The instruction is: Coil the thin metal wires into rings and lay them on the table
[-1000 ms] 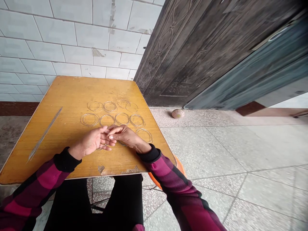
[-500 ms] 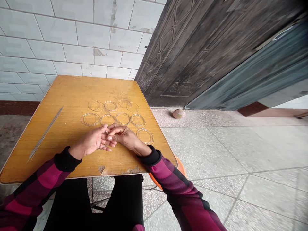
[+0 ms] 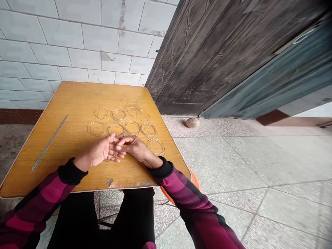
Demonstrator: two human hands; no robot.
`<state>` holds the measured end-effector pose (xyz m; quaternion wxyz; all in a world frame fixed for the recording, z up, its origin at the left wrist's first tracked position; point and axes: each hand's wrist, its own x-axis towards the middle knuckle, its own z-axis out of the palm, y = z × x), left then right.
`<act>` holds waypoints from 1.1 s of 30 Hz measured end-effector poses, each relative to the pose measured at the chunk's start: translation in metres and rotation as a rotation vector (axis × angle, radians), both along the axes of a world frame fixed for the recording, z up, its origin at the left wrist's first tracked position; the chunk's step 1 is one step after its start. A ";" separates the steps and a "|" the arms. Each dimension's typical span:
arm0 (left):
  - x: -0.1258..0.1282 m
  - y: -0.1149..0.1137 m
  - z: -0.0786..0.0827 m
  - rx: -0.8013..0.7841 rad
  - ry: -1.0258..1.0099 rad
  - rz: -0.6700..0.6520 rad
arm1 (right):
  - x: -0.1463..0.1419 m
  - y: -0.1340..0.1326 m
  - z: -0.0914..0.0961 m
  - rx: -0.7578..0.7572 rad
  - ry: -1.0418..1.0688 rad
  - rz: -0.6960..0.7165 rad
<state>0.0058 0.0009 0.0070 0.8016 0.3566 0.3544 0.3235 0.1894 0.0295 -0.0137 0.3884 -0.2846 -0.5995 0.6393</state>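
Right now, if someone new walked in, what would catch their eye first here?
The eye would probably go first to the rows of thin wire rings laid out on the middle of the yellow wooden table. Just in front of them, the left hand and right hand meet over the table, with a wire loop at the fingers. Further left lies a bundle of straight wires, and a dark door stands to the right.

Wooden tabletop (image 3: 77,103), yellow varnish, chipped along near edge. Thin wire rings (image 3: 132,128) lie flat in loose rows at centre, some overlapping. Bundle of straight metal rods (image 3: 49,143) lies diagonally at left, well apart.
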 end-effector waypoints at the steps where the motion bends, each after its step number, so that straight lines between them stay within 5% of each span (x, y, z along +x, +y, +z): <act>1: 0.000 0.000 0.001 -0.004 -0.020 -0.009 | 0.000 0.001 0.001 -0.035 0.016 0.002; 10: -0.001 0.001 0.005 0.000 -0.104 0.084 | 0.000 0.006 0.006 -0.166 0.105 -0.035; 20: 0.000 0.000 0.004 0.010 -0.082 0.134 | 0.008 0.008 0.008 0.001 -0.022 -0.058; 25: -0.004 0.000 0.005 0.207 0.064 0.262 | 0.012 0.010 0.010 0.104 -0.110 -0.118; 33: -0.006 0.003 0.006 0.453 0.233 0.524 | 0.012 0.008 0.013 -0.067 -0.149 -0.067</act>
